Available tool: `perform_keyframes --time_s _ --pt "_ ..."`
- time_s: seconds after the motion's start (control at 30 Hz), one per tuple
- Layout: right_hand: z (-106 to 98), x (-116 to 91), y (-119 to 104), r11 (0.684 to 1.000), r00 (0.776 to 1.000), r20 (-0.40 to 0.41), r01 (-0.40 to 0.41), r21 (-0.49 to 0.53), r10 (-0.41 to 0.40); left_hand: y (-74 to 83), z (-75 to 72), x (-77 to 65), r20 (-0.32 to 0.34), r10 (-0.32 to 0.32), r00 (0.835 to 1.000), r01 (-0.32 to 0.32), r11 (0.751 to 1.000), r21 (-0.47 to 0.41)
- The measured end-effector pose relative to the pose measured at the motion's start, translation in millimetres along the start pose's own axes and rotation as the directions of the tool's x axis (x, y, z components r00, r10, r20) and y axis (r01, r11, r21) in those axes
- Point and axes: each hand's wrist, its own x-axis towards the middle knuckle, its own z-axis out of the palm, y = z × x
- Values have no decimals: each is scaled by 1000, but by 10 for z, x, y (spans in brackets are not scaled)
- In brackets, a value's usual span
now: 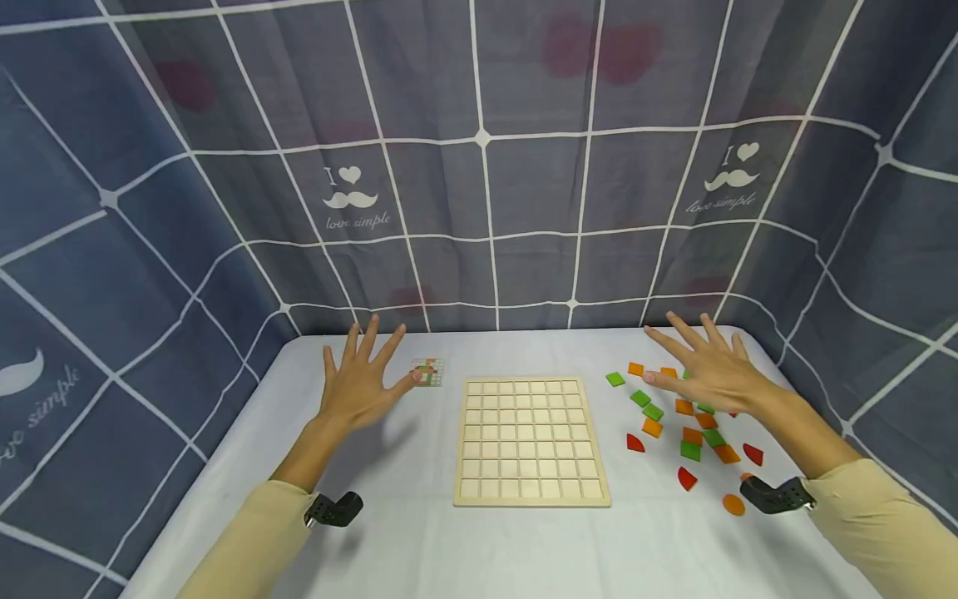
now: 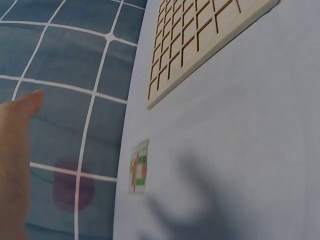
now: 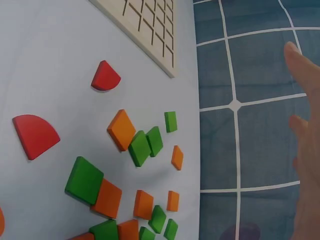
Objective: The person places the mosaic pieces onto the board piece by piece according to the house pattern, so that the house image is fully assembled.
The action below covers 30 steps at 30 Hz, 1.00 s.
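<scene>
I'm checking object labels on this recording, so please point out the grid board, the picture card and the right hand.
Grid board [image 1: 532, 443]: head view, middle of its grid.
Picture card [image 2: 139, 167]: left wrist view, middle of its printed face.
Right hand [image 1: 707, 374]: head view, back of the hand.

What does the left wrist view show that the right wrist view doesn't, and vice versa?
Only the left wrist view shows the card and left hand. Only the right wrist view shows the red pieces, green pieces, orange pieces and right hand. Both show part of the board, the white table and the curtain.
</scene>
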Motion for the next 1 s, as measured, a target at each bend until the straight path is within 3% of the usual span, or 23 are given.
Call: perform_keyframes --time_s 0.23,0.4,0.5,0.7,0.8,0.9,1.0 --pt "73 13 25 989 998 55 24 143 -32 111 52 -85 84 28 996 -15 987 -160" --pt "139 42 69 957 995 84 34 289 -60 211 120 -178 172 53 984 8 942 -336" --pt "174 50 99 931 989 130 12 364 -64 262 189 -256 238 83 968 39 883 -468" --pt "276 77 253 871 961 275 -119 477 -19 320 404 -401 353 199 914 134 675 -726" --pt "350 109 301 842 939 344 -208 497 29 326 531 -468 395 227 890 192 601 -776" --pt "427 143 337 833 925 375 -258 490 66 339 630 -510 414 262 872 211 562 -800" --pt "501 175 371 828 921 384 -264 495 64 340 696 -532 420 278 864 208 563 -800"
